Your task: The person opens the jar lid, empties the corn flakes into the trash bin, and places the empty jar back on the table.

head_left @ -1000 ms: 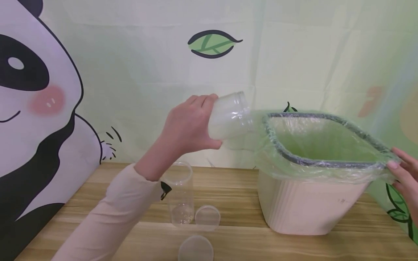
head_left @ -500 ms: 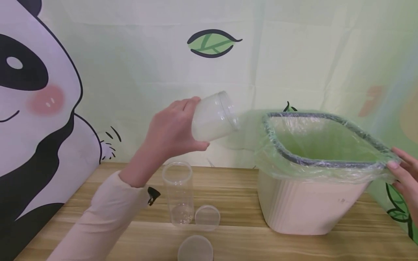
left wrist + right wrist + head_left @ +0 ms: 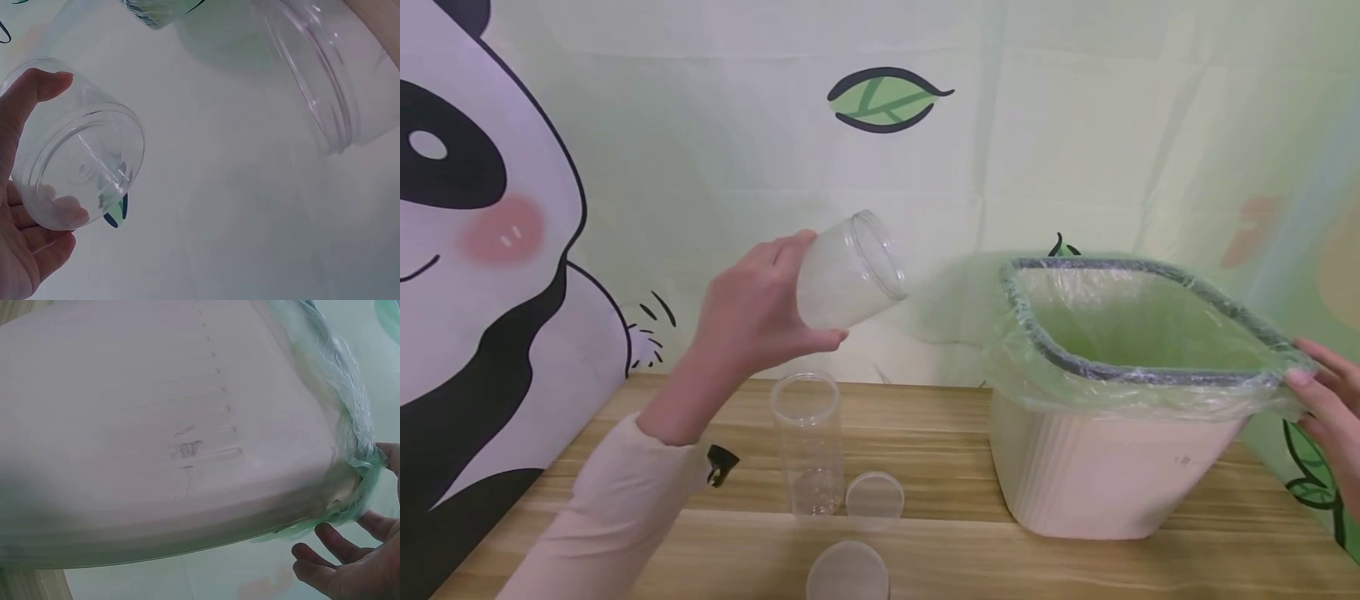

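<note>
My left hand grips a clear plastic jar round its lower body, well above the table and left of the bin. The jar is tilted, its open mouth facing right and slightly down. Nothing shows inside the jar in the left wrist view. At the right, my right hand holds the corner of the rim of a white trash bin. A thin green liner bag is folded over that rim. In the right wrist view, the fingers lie beside the bagged corner.
A taller clear jar stands uncovered on the wooden table, with small bits at its bottom. Beside it lies a round translucent lid, and another lid is at the front edge of view. A panda-printed backdrop hangs behind.
My left hand has moved left, away from the bin, carrying the jar, whose mouth has turned more toward the camera. The right hand stays on the bin's rim.
</note>
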`<state>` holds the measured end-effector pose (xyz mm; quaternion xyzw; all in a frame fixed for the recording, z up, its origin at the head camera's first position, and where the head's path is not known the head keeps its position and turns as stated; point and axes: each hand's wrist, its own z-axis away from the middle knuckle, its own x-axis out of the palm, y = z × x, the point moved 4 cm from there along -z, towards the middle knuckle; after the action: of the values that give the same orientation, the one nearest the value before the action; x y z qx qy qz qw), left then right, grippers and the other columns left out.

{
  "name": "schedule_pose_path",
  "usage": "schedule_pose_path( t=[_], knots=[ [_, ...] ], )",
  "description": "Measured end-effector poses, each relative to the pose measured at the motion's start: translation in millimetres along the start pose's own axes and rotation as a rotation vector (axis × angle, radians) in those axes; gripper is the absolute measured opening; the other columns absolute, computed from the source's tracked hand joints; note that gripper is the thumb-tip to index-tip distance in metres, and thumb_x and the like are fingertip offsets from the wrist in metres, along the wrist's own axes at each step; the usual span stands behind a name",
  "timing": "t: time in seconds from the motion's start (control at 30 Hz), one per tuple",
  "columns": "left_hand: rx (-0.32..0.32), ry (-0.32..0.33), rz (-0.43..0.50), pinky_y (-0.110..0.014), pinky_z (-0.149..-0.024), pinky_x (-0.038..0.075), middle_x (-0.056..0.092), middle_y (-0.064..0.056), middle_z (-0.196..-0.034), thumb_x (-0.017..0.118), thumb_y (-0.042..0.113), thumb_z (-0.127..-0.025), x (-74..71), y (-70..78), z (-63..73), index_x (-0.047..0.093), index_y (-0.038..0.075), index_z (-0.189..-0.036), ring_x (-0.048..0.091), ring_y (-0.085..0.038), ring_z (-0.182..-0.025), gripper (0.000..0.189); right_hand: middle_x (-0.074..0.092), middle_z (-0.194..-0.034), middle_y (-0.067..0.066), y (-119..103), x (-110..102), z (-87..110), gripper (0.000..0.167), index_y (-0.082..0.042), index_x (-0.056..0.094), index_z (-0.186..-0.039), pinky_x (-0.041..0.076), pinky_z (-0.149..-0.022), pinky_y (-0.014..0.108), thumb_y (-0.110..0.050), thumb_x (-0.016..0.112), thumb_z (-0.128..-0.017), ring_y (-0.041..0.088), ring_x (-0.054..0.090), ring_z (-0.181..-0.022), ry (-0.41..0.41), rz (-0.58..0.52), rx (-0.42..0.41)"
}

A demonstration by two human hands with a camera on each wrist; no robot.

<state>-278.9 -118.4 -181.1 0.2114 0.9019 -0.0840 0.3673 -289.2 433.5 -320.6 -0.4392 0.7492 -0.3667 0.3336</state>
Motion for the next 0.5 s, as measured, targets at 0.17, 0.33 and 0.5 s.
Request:
schedule_pose_path(
  t=[0.17, 0.33, 0.5],
  knots=[
    [-0.009, 0.045, -0.005, -0.045, -0.057, 0.050, 0.060, -0.019, -0.104, 0.081, 0.044, -0.050, -0.5, -9.2, 7.1, 0.047, 0.000, -0.124, 0.058, -0.031, -0.084, 0.092, 0.041, -0.113, -0.019, -55.0, 24.4, 22.1, 0.048, -0.027, 0.033, -0.140, 0.021, -0.089, 0.007, -0.013, 0.043, -0.096, -0.008, 0.041, -0.096, -0.030, -0.020, 0.017],
    [-0.035, 0.076, 0.019, -0.045, -0.056, 0.049, 0.061, -0.018, -0.102, 0.080, 0.041, -0.051, -1.7, -19.2, 14.1, 0.047, 0.001, -0.123, 0.057, -0.030, -0.082, 0.089, 0.040, -0.115, -0.020, -74.2, 33.7, 27.1, 0.046, -0.028, 0.035, -0.139, 0.021, -0.091, 0.005, -0.014, 0.043, -0.096, -0.011, 0.042, -0.094, -0.023, -0.028, 0.019],
    [-0.066, 0.091, 0.022, -0.045, -0.054, 0.048, 0.060, -0.018, -0.100, 0.081, 0.040, -0.051, -3.5, -28.3, 21.3, 0.047, 0.002, -0.123, 0.056, -0.030, -0.080, 0.088, 0.043, -0.114, -0.014, -9.7, 7.1, 2.1, 0.049, -0.024, 0.033, -0.141, 0.013, -0.107, 0.023, -0.014, 0.046, -0.095, -0.005, 0.044, -0.096, -0.019, 0.017, 0.025]
  ],
)
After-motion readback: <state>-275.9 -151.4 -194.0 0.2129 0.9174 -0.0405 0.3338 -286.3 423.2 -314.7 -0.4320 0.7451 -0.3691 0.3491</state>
